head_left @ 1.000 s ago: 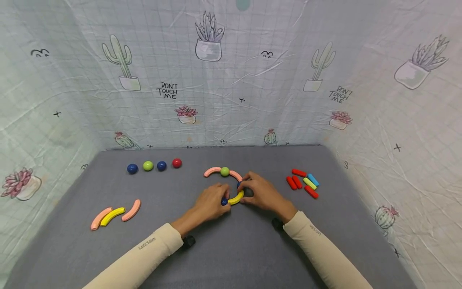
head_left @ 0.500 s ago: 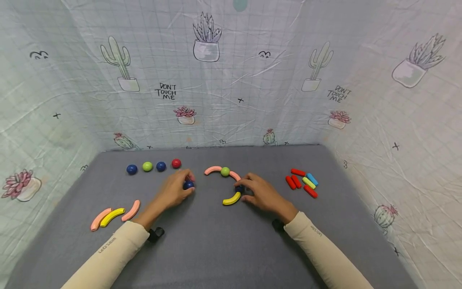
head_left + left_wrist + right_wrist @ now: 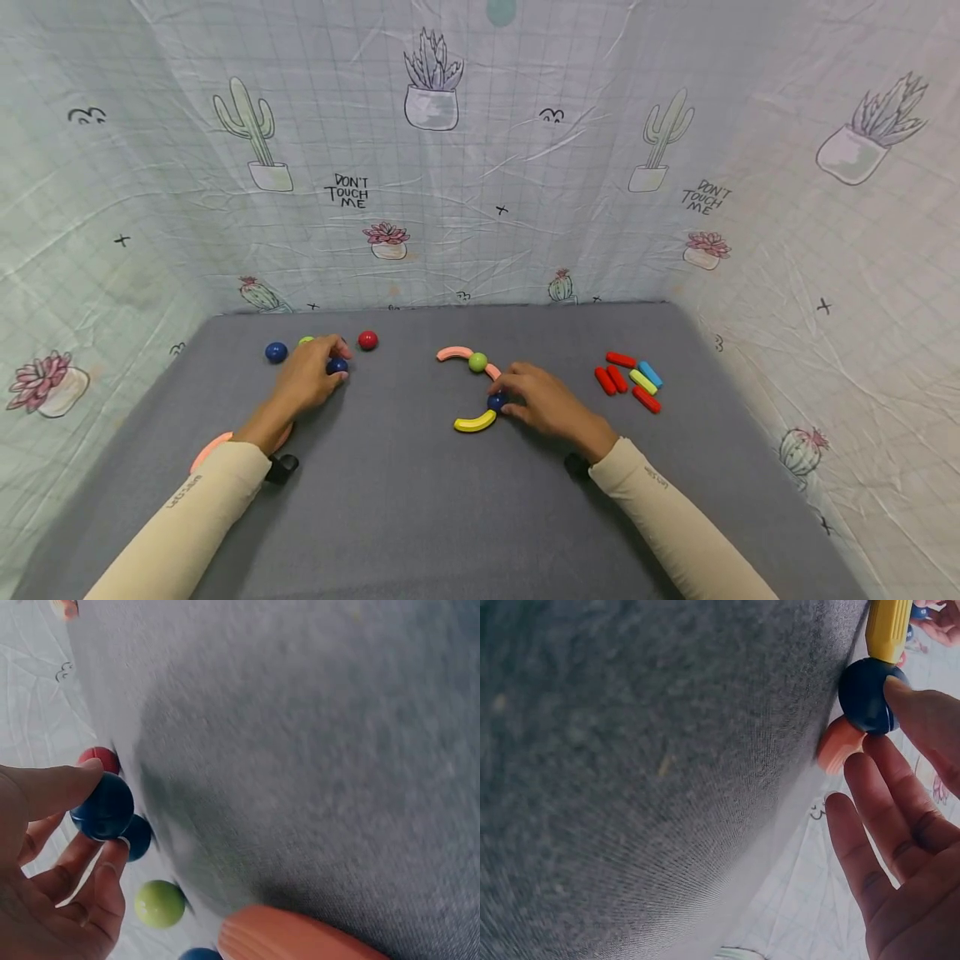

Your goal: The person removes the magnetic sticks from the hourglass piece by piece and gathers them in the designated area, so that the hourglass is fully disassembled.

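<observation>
My left hand [image 3: 306, 375] pinches a blue ball [image 3: 103, 808] between thumb and fingers, beside the row of loose balls at the back left. Just behind that ball, another blue ball [image 3: 137, 838] shows in the left wrist view. My right hand [image 3: 546, 404] pinches a second blue ball [image 3: 497, 402] in a curved chain at the table's middle. A yellow curved piece [image 3: 475, 422] joins this ball on one side. On the other side is a pink curved piece [image 3: 492, 372], partly covered by my fingers. Further along come a green ball [image 3: 477, 362] and another pink curved piece [image 3: 454, 353].
A red ball [image 3: 367, 340], a green ball [image 3: 160, 904] and a blue ball [image 3: 276, 352] stand in the back-left row. Pink curved pieces [image 3: 211, 450] lie partly under my left forearm. Short red [image 3: 621, 359], blue [image 3: 650, 374] and yellow-green rods [image 3: 643, 382] lie at right.
My left hand has pulled a blue ball off the yellow piece's end and carried it left to the ball row. The chain has shifted slightly, and the yellow piece has swung a little left.
</observation>
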Tool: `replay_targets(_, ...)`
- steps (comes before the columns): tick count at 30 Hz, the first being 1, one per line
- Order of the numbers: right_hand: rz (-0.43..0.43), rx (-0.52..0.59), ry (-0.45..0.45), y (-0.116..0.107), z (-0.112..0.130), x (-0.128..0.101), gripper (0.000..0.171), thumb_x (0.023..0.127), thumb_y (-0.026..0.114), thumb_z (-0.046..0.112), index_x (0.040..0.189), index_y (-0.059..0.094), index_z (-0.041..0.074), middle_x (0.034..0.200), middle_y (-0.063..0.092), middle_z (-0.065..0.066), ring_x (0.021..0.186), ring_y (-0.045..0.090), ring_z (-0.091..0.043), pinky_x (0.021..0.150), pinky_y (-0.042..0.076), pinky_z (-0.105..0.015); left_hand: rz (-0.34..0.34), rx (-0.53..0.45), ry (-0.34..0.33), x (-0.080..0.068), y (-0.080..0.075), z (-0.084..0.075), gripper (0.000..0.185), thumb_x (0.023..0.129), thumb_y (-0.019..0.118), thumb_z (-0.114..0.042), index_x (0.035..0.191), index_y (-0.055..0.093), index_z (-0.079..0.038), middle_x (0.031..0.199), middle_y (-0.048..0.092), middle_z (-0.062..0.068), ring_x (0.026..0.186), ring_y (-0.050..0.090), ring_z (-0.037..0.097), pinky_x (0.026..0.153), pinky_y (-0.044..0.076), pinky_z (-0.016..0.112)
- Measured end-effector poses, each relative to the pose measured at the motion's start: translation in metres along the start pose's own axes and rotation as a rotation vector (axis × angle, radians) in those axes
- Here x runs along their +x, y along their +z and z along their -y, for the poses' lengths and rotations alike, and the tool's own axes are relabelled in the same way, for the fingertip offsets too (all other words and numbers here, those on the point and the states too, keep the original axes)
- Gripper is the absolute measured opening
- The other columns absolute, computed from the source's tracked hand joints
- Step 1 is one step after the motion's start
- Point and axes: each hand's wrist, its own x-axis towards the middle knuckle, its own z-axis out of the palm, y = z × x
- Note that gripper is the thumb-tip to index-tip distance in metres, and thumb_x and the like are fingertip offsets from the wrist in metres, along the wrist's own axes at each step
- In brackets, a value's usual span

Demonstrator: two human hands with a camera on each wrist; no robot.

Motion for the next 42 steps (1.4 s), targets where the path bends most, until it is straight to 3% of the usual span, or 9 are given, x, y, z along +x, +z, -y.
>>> replay_targets(12,0.011,0.026,-0.012,0.004,0.014,-0.001,0.032,0.091,0.086,0.026,0.122,0.076,0.019,0.115,0.068,0.001,0.102,0.068,-0.014,0.086,0.057,-0.034,-0.012,0.037,0.001,-0.001,0.001,0.003,0.026,0.090,0.082,-0.004,0.112,0.067,-0.004,0.114,0.070,0.022,0.108,0.065,0.043,0.097,0.049,0.060)
replay_targets(15,0.006,0.026,-0.014,0.004,0.015,-0.002,0.037,0.090,0.087,0.027,0.124,0.076,0.018,0.115,0.068,-0.001,0.103,0.067,-0.017,0.087,0.057,-0.038,-0.041,0.040,0.009,-0.002,0.003,0.001,0.028,0.089,0.083,-0.004,0.112,0.068,-0.004,0.113,0.070,0.023,0.107,0.064,0.044,0.096,0.048,0.060)
replay_targets(20,0.000,0.025,-0.006,0.001,0.013,-0.003,0.043,0.088,0.090,0.025,0.128,0.076,0.019,0.123,0.070,-0.002,0.117,0.064,-0.020,0.100,0.056,-0.045,-0.126,0.091,0.031,-0.006,0.006,-0.010,0.031,0.085,0.086,-0.008,0.112,0.071,-0.006,0.112,0.066,0.024,0.106,0.058,0.047,0.092,0.047,0.060)
replay_targets(22,0.001,0.022,-0.005,0.000,0.011,-0.003,0.042,0.087,0.090,0.023,0.127,0.077,0.020,0.126,0.071,0.000,0.121,0.063,-0.019,0.105,0.055,-0.046,-0.142,0.097,0.051,-0.008,0.009,-0.019,0.032,0.085,0.087,-0.010,0.113,0.071,-0.008,0.112,0.063,0.023,0.106,0.056,0.045,0.089,0.047,0.058)
replay_targets(27,0.029,0.027,0.000,-0.001,0.008,-0.002,0.038,0.088,0.089,0.021,0.124,0.077,0.020,0.116,0.075,0.002,0.112,0.065,-0.018,0.096,0.057,-0.041,-0.123,0.055,0.148,-0.015,0.020,-0.053,0.031,0.087,0.088,-0.017,0.114,0.073,-0.014,0.112,0.064,0.016,0.105,0.056,0.036,0.084,0.050,0.052)
replay_targets(36,0.029,0.042,-0.001,0.004,0.013,0.003,0.032,0.088,0.089,0.025,0.118,0.078,0.021,0.102,0.075,0.005,0.101,0.066,-0.015,0.084,0.055,-0.034,0.040,0.014,0.375,-0.030,0.050,-0.117,0.031,0.088,0.089,-0.028,0.114,0.076,-0.016,0.107,0.068,0.005,0.098,0.058,0.021,0.084,0.051,0.042)
replay_targets(42,0.034,0.052,0.005,0.006,0.018,0.005,0.035,0.088,0.089,0.028,0.120,0.078,0.019,0.100,0.074,0.005,0.101,0.067,-0.015,0.083,0.056,-0.035,0.130,0.071,0.464,-0.028,0.070,-0.140,0.033,0.088,0.089,-0.033,0.114,0.077,-0.019,0.107,0.070,0.001,0.093,0.055,0.017,0.080,0.048,0.036)
